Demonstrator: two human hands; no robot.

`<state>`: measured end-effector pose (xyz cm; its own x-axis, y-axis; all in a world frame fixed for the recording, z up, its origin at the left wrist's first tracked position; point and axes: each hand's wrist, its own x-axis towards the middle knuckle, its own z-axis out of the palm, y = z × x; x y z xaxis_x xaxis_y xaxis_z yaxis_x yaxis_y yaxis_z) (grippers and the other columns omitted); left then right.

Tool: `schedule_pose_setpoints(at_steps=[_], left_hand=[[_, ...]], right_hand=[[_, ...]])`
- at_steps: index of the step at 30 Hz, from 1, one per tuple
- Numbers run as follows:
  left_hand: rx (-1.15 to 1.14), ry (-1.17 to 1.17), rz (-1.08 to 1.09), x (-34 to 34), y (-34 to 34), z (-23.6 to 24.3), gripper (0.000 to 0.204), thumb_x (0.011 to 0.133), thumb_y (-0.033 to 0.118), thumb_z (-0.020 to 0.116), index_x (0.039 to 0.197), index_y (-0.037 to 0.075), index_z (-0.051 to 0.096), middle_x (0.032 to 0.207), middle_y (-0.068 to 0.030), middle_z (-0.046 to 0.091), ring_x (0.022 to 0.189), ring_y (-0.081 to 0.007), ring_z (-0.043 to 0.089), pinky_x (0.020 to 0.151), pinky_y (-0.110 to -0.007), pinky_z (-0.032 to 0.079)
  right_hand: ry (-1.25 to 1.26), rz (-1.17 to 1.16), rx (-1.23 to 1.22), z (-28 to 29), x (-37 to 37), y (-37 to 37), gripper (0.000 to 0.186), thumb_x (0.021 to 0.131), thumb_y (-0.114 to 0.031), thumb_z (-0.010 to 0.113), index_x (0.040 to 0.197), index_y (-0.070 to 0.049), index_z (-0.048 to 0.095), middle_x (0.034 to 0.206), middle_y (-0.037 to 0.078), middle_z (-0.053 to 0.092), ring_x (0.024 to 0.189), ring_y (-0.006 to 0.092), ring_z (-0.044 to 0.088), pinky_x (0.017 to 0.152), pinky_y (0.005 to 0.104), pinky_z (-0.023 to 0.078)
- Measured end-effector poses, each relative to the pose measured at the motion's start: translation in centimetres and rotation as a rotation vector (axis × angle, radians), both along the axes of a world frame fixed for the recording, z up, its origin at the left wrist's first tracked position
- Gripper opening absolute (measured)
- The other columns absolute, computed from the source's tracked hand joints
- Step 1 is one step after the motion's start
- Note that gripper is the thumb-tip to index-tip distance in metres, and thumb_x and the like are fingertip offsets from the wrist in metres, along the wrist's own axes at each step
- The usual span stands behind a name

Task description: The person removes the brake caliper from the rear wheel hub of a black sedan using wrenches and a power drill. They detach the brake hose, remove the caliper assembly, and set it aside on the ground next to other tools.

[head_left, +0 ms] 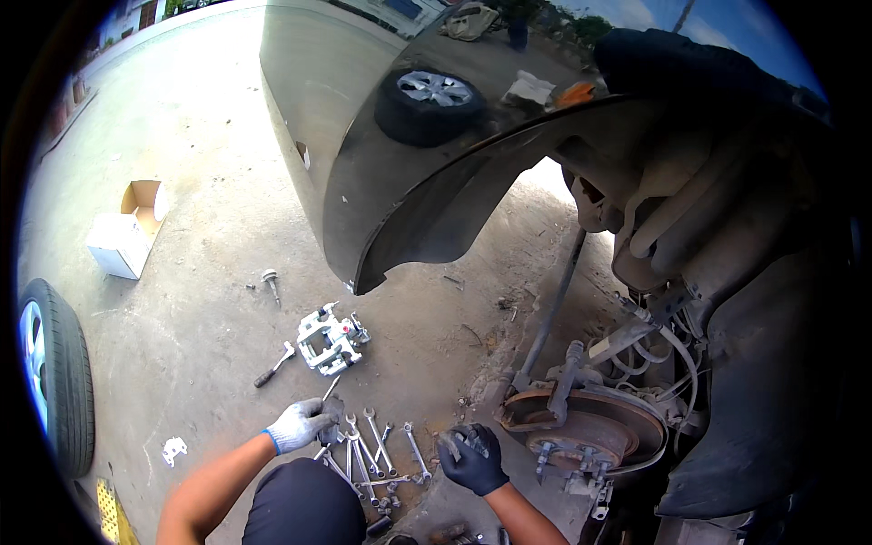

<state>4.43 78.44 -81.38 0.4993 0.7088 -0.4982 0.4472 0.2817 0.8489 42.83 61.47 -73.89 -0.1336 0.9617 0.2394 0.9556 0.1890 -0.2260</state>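
Note:
My left hand (pixel 302 426), in a white glove with grey fingers, is above the left side of a group of wrenches (pixel 363 447). Its fingers are closed, and what they hold is hard to make out. A thin metal rod (pixel 331 389) shows just beyond the fingertips. Curled closed, my right hand (pixel 474 457) wears a black glove and is between the wrenches and the rusty brake disc (pixel 581 420). Something greyish shows at its fingers, too small to name. Farther off lies a silver brake caliper (pixel 331 340), with a ratchet (pixel 275 364) to its left.
A dark car fender (pixel 427 195) arches overhead, with a strut (pixel 554 304) below it. Wheel (pixel 68 381) and open white box (pixel 123 243) are at the left. A bolt-like part (pixel 271 283) and white bracket (pixel 173 450) lie on the ground. My knee (pixel 302 504) is low in front.

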Motion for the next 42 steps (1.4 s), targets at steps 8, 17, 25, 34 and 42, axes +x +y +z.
schedule_pose_setpoints(at_steps=[8,17,25,34,42], left_hand=[[-0.364,-0.143,0.449,-13.2,-15.9,3.5,0.020,0.097,0.013,0.084,0.110,0.000,0.076,0.088,-0.0063,0.074,0.075,-0.0177,0.071,0.069,-0.035,0.058],[-0.181,0.391,0.567,-23.5,-26.5,8.1,0.029,0.073,0.002,0.095,0.077,0.005,0.067,0.072,-0.0023,0.065,0.063,-0.0157,0.064,0.058,-0.036,0.051],[-0.239,0.242,0.796,-22.4,-20.7,2.6,0.029,0.066,0.003,0.072,0.093,-0.008,0.074,0.083,-0.0165,0.077,0.072,-0.0285,0.079,0.061,-0.037,0.060],[-0.317,0.341,0.532,-15.7,-14.5,-3.3,0.029,0.074,0.010,0.075,0.100,-0.003,0.076,0.082,-0.0144,0.077,0.065,-0.0238,0.073,0.056,-0.035,0.056],[0.510,0.701,-0.013,-17.0,-8.5,-7.9,0.003,0.086,0.006,0.073,0.086,0.003,0.074,0.084,-0.0158,0.069,0.080,-0.0310,0.073,0.072,-0.044,0.058]], right_hand=[[-0.002,-0.888,0.076,-23.0,10.6,19.6,0.061,0.099,-0.042,0.071,0.151,-0.009,0.072,0.150,0.022,0.072,0.140,0.0425,0.062,0.120,0.0568,0.046],[-0.171,-1.050,-0.154,-26.6,15.2,24.6,0.075,0.096,-0.025,0.073,0.170,-0.020,0.056,0.174,0.011,0.056,0.163,0.0402,0.044,0.134,0.0585,0.034],[-0.267,-1.046,-0.183,-30.0,22.6,24.6,0.053,0.092,-0.018,0.074,0.145,-0.015,0.074,0.135,0.016,0.077,0.123,0.0417,0.072,0.108,0.0545,0.054],[0.089,-1.049,0.313,-32.7,22.3,18.2,0.018,0.096,-0.016,0.077,0.112,-0.009,0.078,0.100,0.015,0.075,0.089,0.0327,0.073,0.083,0.0450,0.058],[0.919,-0.580,-0.081,-19.0,1.9,2.3,0.007,0.105,-0.010,0.076,0.111,-0.007,0.078,0.091,0.000,0.071,0.084,0.0113,0.066,0.077,0.0337,0.055]])
